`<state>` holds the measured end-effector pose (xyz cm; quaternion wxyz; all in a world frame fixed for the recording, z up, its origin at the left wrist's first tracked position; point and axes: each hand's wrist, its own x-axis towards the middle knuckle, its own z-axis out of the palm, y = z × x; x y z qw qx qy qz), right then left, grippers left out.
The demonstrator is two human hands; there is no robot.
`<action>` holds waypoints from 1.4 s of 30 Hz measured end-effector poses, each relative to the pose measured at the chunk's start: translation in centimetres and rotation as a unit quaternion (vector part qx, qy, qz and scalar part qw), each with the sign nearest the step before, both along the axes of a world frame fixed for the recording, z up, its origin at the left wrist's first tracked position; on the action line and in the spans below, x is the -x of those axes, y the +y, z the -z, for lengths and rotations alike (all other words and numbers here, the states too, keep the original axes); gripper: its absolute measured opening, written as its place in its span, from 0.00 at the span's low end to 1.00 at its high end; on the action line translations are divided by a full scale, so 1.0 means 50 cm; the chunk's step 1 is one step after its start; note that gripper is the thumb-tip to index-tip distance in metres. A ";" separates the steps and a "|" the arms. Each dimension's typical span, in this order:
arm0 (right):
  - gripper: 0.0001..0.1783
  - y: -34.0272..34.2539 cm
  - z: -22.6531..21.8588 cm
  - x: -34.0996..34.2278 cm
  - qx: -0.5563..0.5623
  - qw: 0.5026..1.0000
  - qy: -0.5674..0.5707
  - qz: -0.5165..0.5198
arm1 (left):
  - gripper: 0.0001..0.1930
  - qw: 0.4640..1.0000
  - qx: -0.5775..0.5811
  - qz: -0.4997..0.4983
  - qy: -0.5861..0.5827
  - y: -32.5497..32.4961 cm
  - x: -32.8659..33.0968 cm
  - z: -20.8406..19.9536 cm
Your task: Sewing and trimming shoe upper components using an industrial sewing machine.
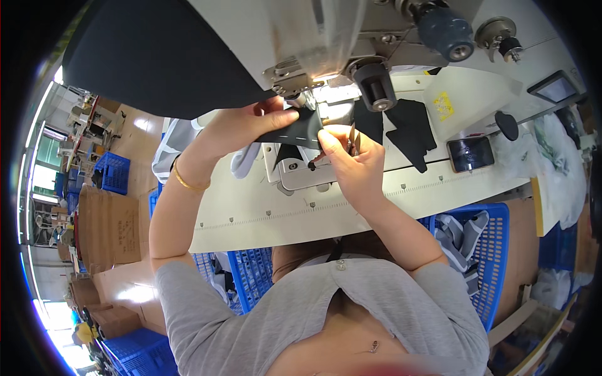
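One bare left hand [241, 128] and one bare right hand [359, 161] pinch a smooth black fabric piece [288, 133].
Short white dashes line its lower edge; it spans between the hands beneath the lit head of a white sewing machine [235, 28], at a cream-white desk [282, 227]. The right hand also holds a slim, pointed, dark metal tool [353, 139].

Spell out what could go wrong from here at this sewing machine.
First, the left hand pinches the black fabric close to the working end of the sewing machine; its fingers could get caught if the mechanism runs. Second, the right hand also seems to hold a pointed metal tool beside that fabric, so its tip might snag or nick the cloth.
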<state>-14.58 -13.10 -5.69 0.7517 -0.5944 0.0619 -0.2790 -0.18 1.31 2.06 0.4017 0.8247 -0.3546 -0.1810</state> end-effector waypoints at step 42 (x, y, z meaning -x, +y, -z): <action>0.12 0.019 0.018 0.013 0.025 0.999 -0.009 -0.044 | 0.19 0.754 0.171 0.132 -0.621 0.004 0.056 0.104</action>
